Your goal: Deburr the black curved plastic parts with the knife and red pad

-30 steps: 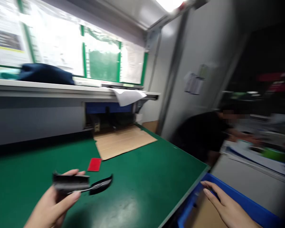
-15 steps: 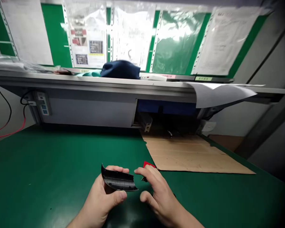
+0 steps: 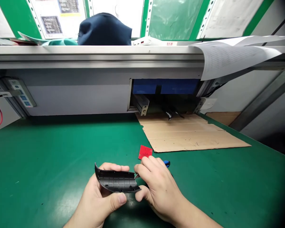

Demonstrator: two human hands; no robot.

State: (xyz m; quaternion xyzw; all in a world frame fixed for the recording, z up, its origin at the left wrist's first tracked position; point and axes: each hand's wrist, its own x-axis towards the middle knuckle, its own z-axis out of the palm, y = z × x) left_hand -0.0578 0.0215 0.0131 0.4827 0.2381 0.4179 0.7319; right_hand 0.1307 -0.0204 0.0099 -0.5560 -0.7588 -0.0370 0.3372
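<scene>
My left hand (image 3: 98,199) grips a curved black plastic part (image 3: 116,182) with a ribbed inner face, holding it just above the green mat (image 3: 49,152). My right hand (image 3: 156,190) is closed around a small tool; its thin metal tip touches the part's right end and a blue bit (image 3: 166,163) pokes out behind my fingers. A small red square pad (image 3: 145,152) lies on the mat just beyond my right hand.
A flat sheet of cardboard (image 3: 192,134) lies at the back right of the mat. A grey shelf (image 3: 97,57) overhangs the bench with a dark blue cloth (image 3: 104,30) and drooping paper (image 3: 230,57) on it. A power strip (image 3: 20,93) is at left.
My right hand came in from the blue bin at the right and now holds a tool against the black part. The view swung left and down toward the bench.
</scene>
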